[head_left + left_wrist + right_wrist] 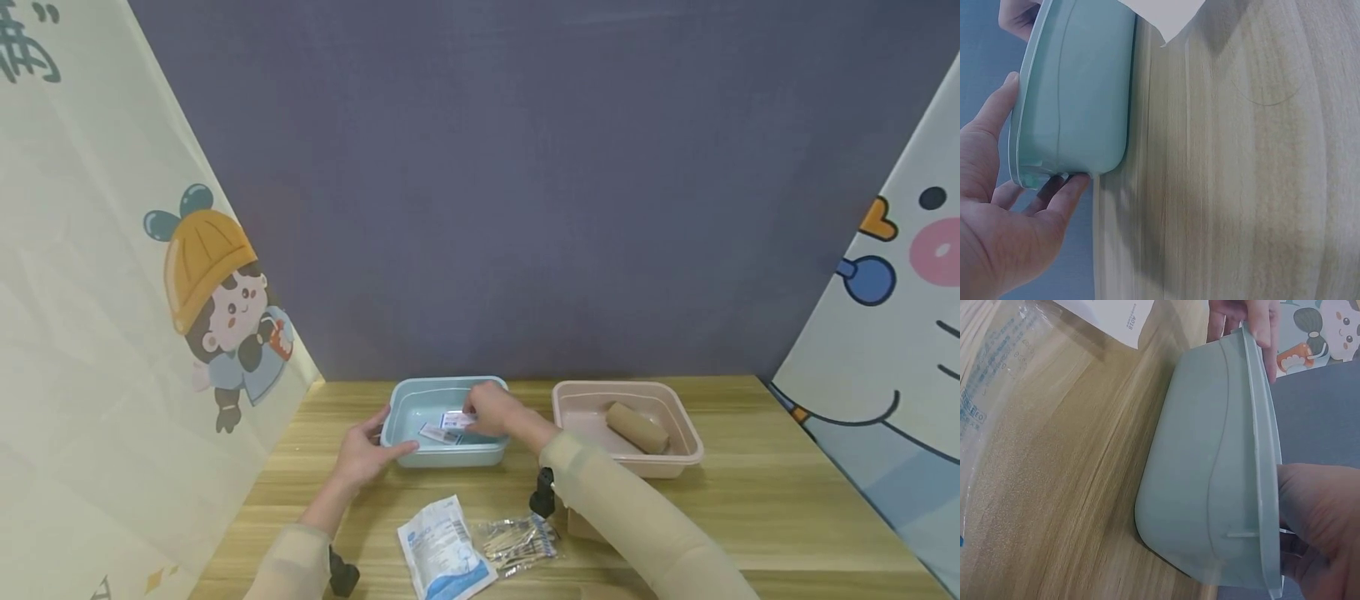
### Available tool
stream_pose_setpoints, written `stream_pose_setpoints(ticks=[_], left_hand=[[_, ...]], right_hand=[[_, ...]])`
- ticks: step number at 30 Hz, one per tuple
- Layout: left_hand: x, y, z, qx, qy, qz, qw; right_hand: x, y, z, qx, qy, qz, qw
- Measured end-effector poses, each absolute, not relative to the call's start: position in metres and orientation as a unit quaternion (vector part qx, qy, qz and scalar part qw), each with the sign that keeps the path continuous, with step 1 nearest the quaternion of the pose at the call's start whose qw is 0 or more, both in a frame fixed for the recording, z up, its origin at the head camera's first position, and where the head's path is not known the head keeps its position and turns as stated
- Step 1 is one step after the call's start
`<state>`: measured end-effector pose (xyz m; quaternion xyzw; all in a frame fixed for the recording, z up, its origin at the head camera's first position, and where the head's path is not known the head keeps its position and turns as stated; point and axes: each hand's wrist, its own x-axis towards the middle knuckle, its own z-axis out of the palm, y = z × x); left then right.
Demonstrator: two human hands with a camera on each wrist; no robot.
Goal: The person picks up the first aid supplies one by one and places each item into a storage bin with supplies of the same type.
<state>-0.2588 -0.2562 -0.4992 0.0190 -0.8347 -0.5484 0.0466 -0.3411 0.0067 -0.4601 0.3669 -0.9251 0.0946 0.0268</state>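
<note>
white packet (453, 420) inside light blue tub (448, 459), right end pinched by right hand (492, 408); second packet (440, 434) just beside. left hand (362, 454) grips tub's near-left corner. narrow strip of wooden table (530, 393) separates it from pink tub (651, 470); cotton swab bag (517, 543) lies nearer.

Reaches forward with the left arm (288, 558) and the right arm (630, 500), both clad in pale sleeves (600, 483) ending before bare wrists (537, 428). Extends the left hand (363, 456) with thumb (999, 105) stretched well apart from the fingers (1070, 195), gripping. Slants the right arm inward from lower right, holding the right hand (492, 408) slightly farther ahead, back uppermost, with fingers curled under in a pinch.
</note>
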Motion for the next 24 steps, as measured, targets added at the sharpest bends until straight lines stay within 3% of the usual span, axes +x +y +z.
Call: stream_pose_setpoints(ticks=[14,24], left_hand=[[-0.257,-0.2547,-0.4969,0.022,-0.836,-0.547,0.043],[-0.2582,-0.2547,-0.4971,0.025,-0.831,-0.554,0.044]], right_hand=[[-0.3414,0.0068,-0.4552,0.353,-0.93,0.101,0.01],[-0.3344,0.0101,-0.4519,0.363,-0.916,0.162,0.052]])
